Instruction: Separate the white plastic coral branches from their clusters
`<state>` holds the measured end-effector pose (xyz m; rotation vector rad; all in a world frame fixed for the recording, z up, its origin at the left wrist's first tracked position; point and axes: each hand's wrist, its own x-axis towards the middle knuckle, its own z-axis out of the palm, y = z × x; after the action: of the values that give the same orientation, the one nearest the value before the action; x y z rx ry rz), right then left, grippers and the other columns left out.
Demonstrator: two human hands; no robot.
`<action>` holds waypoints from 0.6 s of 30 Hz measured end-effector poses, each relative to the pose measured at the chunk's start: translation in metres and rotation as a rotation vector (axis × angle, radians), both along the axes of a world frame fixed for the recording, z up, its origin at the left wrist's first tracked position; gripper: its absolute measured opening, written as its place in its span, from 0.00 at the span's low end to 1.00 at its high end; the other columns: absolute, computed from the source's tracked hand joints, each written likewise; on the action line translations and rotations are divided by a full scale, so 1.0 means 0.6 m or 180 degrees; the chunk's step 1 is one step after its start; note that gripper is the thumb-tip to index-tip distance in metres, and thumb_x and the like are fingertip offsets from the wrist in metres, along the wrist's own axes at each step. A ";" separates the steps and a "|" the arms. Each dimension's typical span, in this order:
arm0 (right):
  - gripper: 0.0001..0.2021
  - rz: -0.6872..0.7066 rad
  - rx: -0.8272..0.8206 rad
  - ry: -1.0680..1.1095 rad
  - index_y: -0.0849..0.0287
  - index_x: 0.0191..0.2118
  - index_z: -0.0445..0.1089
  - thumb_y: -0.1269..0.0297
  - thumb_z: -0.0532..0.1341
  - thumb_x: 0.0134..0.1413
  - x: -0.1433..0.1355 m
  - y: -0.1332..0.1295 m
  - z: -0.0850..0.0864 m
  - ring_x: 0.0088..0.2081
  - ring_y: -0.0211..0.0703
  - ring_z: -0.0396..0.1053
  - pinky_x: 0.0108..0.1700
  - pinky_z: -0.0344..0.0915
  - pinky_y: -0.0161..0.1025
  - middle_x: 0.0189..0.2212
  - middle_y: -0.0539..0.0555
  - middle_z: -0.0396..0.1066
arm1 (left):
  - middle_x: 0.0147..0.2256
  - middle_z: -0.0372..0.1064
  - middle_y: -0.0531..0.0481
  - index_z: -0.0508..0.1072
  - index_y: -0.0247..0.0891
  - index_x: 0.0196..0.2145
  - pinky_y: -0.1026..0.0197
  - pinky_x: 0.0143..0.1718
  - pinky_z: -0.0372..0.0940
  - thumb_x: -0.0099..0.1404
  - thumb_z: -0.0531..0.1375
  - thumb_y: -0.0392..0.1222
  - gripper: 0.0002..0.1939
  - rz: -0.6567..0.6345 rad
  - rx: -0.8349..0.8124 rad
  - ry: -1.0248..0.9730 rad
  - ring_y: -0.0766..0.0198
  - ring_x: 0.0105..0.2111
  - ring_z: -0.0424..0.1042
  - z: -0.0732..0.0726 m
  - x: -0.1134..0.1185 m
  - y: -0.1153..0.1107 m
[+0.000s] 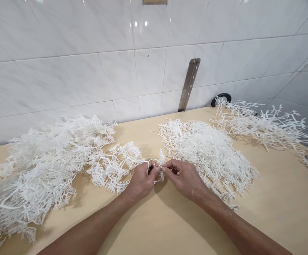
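Observation:
Both of my hands meet low over the middle of the table. My left hand [143, 177] is closed around the stem of a white branching plastic sprig [122, 164], whose feathery tips spread out to the left on the tabletop. My right hand [182, 175] pinches with thumb and forefinger at the sprig's end, close against the left fingertips. What lies between the fingertips is too small to make out fully. Just right of my right hand lies a pile of short white sprigs [209, 152].
A large heap of white feathery branches [50, 159] covers the left of the wooden table [154, 226]. Bare white branched stems [270, 124] lie at the far right, by a black ring-shaped handle [221, 99]. A metal strip [189, 85] leans on the tiled wall [116, 74].

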<state>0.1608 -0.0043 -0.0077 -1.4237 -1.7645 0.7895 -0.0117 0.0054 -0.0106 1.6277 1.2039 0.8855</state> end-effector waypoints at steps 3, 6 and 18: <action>0.08 0.0018 -0.0025 -0.0080 0.55 0.30 0.75 0.64 0.58 0.56 0.001 -0.001 0.004 0.24 0.39 0.68 0.26 0.61 0.35 0.23 0.48 0.74 | 0.23 0.59 0.55 0.65 0.38 0.26 0.63 0.30 0.56 0.67 0.55 0.53 0.17 -0.0048 0.0021 0.0067 0.66 0.26 0.59 0.002 0.001 -0.003; 0.07 0.0101 -0.0055 -0.0134 0.56 0.28 0.71 0.65 0.58 0.54 0.004 0.000 0.003 0.24 0.38 0.66 0.25 0.59 0.34 0.22 0.47 0.72 | 0.23 0.61 0.54 0.66 0.38 0.27 0.62 0.31 0.57 0.68 0.53 0.52 0.17 -0.0179 0.0095 0.0162 0.65 0.25 0.60 0.005 0.001 -0.005; 0.07 -0.0083 0.0920 -0.0769 0.56 0.28 0.65 0.70 0.55 0.56 0.003 0.008 -0.017 0.25 0.39 0.64 0.30 0.60 0.37 0.26 0.51 0.69 | 0.23 0.61 0.53 0.64 0.39 0.26 0.62 0.28 0.55 0.69 0.51 0.53 0.19 -0.0467 0.0100 0.0279 0.65 0.25 0.60 0.007 -0.005 -0.001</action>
<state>0.1624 0.0006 -0.0181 -1.3857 -1.9450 0.3395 -0.0148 0.0049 -0.0065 1.7716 1.1187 0.7508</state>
